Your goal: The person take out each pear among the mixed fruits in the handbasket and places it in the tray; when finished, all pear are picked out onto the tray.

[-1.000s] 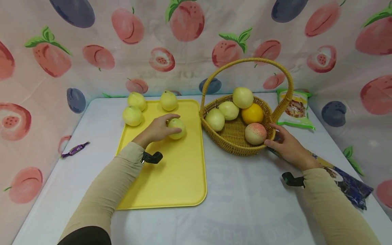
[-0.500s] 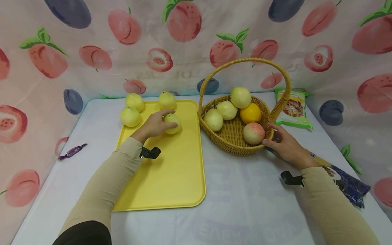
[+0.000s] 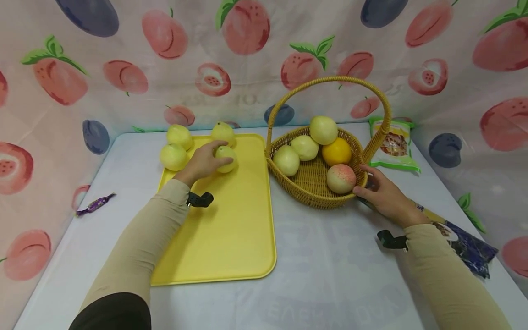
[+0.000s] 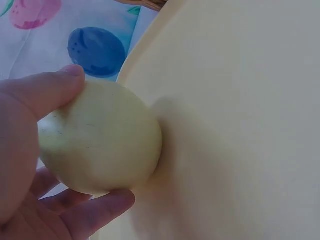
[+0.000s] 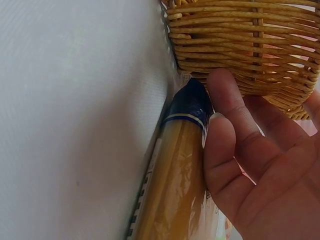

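Note:
My left hand (image 3: 203, 161) grips a pale yellow-green pear (image 3: 226, 159) over the back part of the yellow tray (image 3: 231, 238). In the left wrist view the thumb lies on one side of the pear and the fingers on the other. Just behind it, a pear (image 3: 223, 133) sits at the tray's back edge. Two more pears (image 3: 173, 157) rest by the back left corner. My right hand (image 3: 385, 197) holds the right rim of the wicker basket (image 3: 305, 197), thumb in front. Inside the basket are several pears (image 3: 286, 160), an orange (image 3: 337, 152) and a peach (image 3: 341, 178).
A green-edged snack packet (image 3: 395, 144) lies behind the basket on the right. A blue and yellow packet (image 3: 466, 243) lies under the right forearm. One purple wrapped candy (image 3: 96, 204) is at the table's left side. The basket's tall handle (image 3: 330, 80) arches above it.
My left hand has carried the pear back and a little left, nearer the pear at the tray's back edge. My right hand stays at the basket rim. The head view has shifted slightly.

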A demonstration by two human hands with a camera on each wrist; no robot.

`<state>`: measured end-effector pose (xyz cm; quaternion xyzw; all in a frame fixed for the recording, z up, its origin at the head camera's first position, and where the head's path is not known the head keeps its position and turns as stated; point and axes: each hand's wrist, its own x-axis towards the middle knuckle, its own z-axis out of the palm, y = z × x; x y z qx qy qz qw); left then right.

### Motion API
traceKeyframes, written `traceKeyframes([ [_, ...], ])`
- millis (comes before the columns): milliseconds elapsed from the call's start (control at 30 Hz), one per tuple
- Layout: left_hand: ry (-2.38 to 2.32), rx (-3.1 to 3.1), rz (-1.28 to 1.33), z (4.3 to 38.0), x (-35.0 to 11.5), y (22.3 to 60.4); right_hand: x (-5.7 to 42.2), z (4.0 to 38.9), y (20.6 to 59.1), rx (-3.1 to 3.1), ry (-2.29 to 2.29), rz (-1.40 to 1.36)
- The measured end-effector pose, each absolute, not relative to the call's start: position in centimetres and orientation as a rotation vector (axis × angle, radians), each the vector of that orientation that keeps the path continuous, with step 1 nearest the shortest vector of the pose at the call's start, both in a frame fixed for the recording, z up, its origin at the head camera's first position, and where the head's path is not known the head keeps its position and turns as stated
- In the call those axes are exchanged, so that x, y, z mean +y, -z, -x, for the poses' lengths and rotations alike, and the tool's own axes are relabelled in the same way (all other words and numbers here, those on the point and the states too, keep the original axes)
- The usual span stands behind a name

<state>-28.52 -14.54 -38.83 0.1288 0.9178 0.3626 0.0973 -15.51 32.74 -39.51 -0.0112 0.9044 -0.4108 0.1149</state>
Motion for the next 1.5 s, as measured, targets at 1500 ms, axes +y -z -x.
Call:
traceKeyframes([
  [1500, -1.247, 2.809, -0.223, 29.1, -14.3, 40.2, 32.7, 15.3, 39.4, 2.634, 1.203, 0.037],
])
